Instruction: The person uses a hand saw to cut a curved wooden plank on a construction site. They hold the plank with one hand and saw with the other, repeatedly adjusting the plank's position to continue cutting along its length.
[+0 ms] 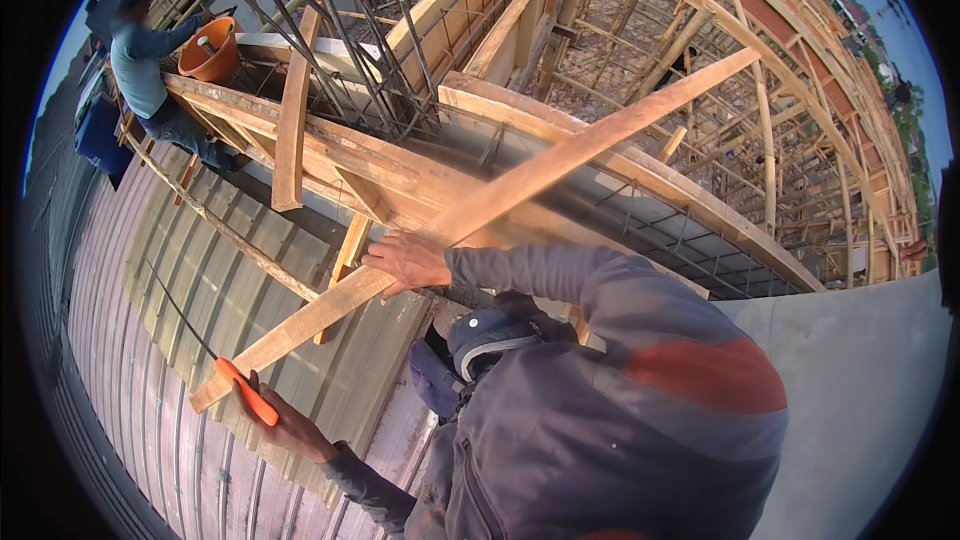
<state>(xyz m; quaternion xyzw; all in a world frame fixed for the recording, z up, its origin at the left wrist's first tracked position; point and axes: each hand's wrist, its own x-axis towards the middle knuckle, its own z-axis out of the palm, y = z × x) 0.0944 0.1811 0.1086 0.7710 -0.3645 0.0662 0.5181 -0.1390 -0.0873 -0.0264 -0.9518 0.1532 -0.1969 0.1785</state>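
Below, the left hand [285,425] grips a saw [215,360] by its orange handle, while the right hand [405,260] presses flat on a long plank [520,180].

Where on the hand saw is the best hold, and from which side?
Grip the hand saw by its orange handle, coming from the lower right, where a person's hand closes on it. The thin dark blade runs up-left from the handle, probably offering no safe hold.
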